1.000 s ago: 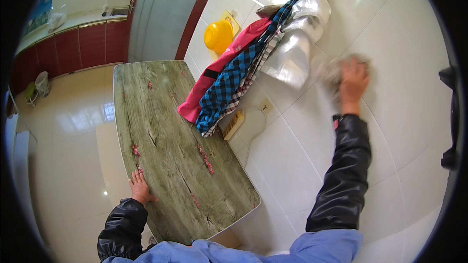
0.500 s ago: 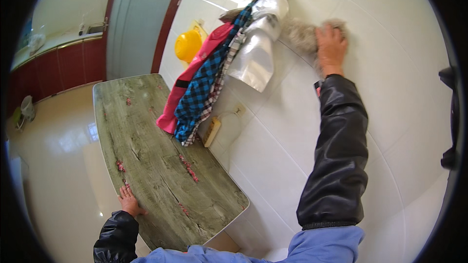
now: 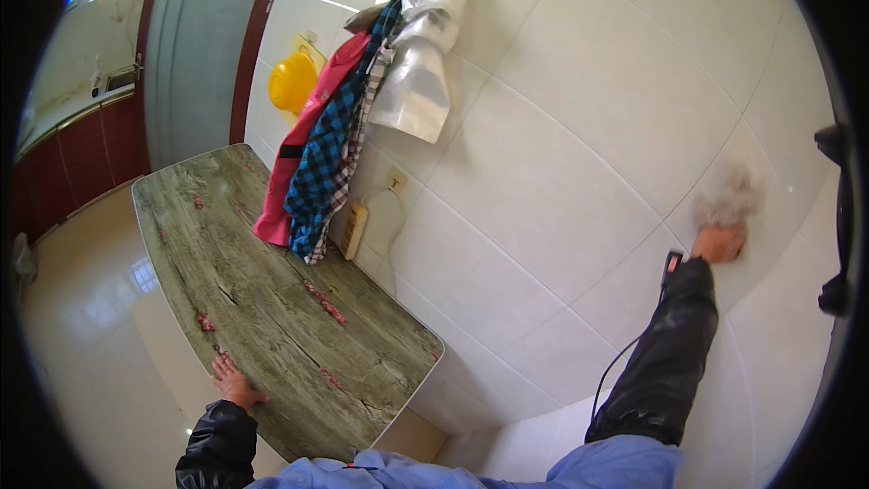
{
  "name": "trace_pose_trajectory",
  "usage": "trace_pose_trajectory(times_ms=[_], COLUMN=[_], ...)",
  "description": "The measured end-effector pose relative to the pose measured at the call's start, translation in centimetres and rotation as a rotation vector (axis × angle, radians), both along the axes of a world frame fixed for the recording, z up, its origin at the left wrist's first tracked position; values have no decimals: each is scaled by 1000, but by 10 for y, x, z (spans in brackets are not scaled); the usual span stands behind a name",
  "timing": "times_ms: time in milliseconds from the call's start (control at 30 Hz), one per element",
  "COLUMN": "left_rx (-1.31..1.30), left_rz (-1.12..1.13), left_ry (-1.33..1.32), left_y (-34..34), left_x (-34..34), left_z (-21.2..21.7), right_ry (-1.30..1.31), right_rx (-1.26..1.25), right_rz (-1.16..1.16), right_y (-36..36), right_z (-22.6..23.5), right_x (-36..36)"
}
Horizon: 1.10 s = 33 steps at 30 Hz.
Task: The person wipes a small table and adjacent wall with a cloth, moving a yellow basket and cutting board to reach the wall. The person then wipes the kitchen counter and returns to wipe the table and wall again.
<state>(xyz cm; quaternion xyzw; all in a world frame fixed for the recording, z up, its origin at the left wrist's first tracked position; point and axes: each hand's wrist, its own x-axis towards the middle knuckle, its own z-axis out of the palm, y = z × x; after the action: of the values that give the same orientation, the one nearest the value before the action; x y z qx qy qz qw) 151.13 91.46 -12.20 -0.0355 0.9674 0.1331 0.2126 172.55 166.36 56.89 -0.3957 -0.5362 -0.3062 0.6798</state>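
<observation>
The person's right hand (image 3: pixel 720 243) is stretched up at about two o'clock, pressing a blurred grey scrubbing cloth (image 3: pixel 727 199) flat against the white glazed wall tiles (image 3: pixel 543 172); the fingers are closed on the cloth's lower edge, and the cloth touches the tile just above the knuckles. The sleeve of that arm is black and shiny, over a blue garment.

The left hand (image 3: pixel 235 384) lies at about seven o'clock, palm down on the near edge of the long grey-green wood-grain bench (image 3: pixel 272 308), its fingers spread apart and gripping nothing.

At about eleven o'clock, well apart from both hands, a pink garment (image 3: pixel 299 172) and a blue-and-black checked shirt (image 3: pixel 330 163) hang down the wall to the bench's far side, with a silvery plastic bag (image 3: pixel 418 72) above them and a yellow round plastic container (image 3: pixel 291 81) to their left. A beige power strip (image 3: pixel 353 229) rests against the wall just beside the shirt's hem.
</observation>
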Motion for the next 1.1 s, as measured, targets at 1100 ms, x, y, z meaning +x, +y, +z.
trace_pose_trajectory(times_ms=[1100], left_rx=[-78], left_rz=[32], left_ry=[47], left_y=[3], left_x=[2], left_z=[-1], right_ry=[-930], right_rx=[699], right_rz=[489], right_y=[-179], right_z=[-171], right_x=[-339])
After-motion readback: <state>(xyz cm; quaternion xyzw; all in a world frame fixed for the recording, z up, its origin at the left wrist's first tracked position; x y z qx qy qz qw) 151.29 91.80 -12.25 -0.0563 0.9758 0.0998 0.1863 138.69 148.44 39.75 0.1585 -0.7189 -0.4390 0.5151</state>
